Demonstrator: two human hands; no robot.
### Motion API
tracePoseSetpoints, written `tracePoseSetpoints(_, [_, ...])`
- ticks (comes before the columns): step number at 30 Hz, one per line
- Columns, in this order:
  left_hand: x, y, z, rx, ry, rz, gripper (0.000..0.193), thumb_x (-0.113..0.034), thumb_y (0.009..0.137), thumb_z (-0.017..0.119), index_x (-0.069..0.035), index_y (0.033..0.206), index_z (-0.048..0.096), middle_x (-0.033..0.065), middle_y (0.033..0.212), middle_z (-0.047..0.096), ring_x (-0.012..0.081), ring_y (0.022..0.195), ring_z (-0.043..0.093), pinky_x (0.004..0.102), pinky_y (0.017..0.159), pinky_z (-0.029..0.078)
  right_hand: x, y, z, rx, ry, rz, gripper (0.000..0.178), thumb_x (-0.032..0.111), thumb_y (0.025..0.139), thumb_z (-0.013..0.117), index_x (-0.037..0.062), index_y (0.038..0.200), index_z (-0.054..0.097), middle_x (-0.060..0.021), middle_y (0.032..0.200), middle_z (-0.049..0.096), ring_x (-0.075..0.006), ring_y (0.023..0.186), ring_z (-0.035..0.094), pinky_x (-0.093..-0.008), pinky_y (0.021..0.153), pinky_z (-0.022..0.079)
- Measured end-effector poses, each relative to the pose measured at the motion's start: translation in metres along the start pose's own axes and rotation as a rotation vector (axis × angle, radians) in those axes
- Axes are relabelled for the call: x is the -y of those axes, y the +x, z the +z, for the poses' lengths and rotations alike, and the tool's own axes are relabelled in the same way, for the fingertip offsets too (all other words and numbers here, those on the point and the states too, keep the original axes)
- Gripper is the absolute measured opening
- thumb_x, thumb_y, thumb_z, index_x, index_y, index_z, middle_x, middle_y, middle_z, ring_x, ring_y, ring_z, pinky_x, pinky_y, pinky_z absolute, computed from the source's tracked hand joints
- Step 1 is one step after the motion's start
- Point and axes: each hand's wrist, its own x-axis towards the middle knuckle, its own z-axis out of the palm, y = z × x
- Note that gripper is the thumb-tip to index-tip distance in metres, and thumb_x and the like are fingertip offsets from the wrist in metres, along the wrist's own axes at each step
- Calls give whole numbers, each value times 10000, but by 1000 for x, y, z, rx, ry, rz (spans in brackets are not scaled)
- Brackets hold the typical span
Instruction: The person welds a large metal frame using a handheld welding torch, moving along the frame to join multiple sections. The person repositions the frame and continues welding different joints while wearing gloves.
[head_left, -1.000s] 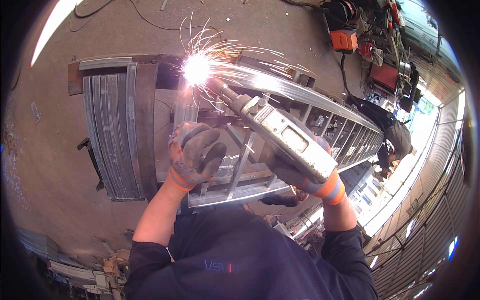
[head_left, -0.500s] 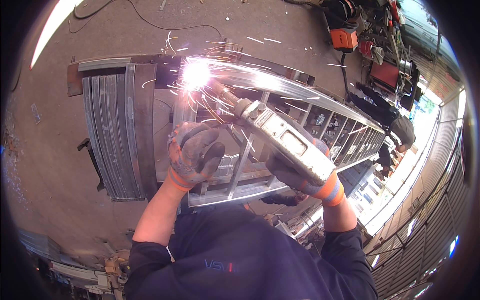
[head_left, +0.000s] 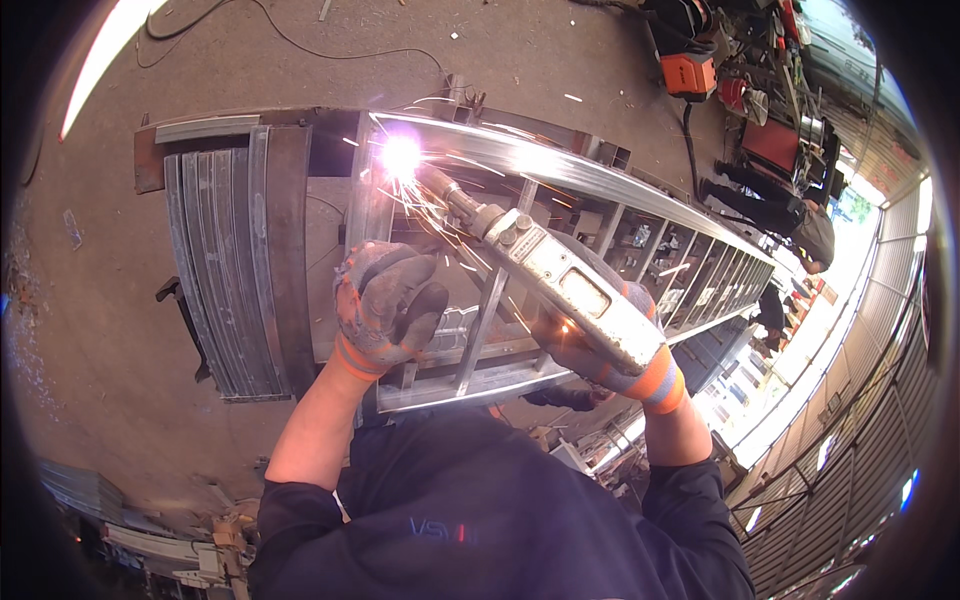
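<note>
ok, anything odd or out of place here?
One thing: a small orange glow on the right hand's glove, beside the torch and away from the bright arc. Probably a stray spark; can't tell if the glove is damaged. Also, the forearms are bare despite flying sparks. No spill visible.

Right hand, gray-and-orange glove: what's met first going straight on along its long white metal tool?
Likely the left end of the silver ladder-shaped metal frame, at the white glare ahead of the tool; depth is unclear.
</note>
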Motion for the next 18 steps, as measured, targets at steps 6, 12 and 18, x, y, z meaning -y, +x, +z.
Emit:
tracePoseSetpoints(6, [0,-1,1,-27,-4,22,459,-119,714,805,-66,1156,694,116,1017,704,328,920,668,439,840,524,-3,1,12,-33,485,131,710,17,847,794,-6,1501,520,-177,1338,678,-323,1073,730,-355,903,580])
tracePoseSetpoints(12, [-1,2,2,-53,53,77,303,-46,850,688,-32,1152,663,118,1017,701,296,839,643,444,807,510,-6,-31,36,-92,353,155,717,34,847,807,3,1504,522,-163,1276,710,-309,1064,736,-354,897,577])
tracePoseSetpoints(18, [-5,1,11,-164,-1,57,292,-18,871,742,-59,1154,679,101,995,701,291,905,678,390,819,541,43,-144,66,-360,260,298,617,-8,829,779,-6,1421,604,-56,913,728,-59,671,629,-246,564,498])
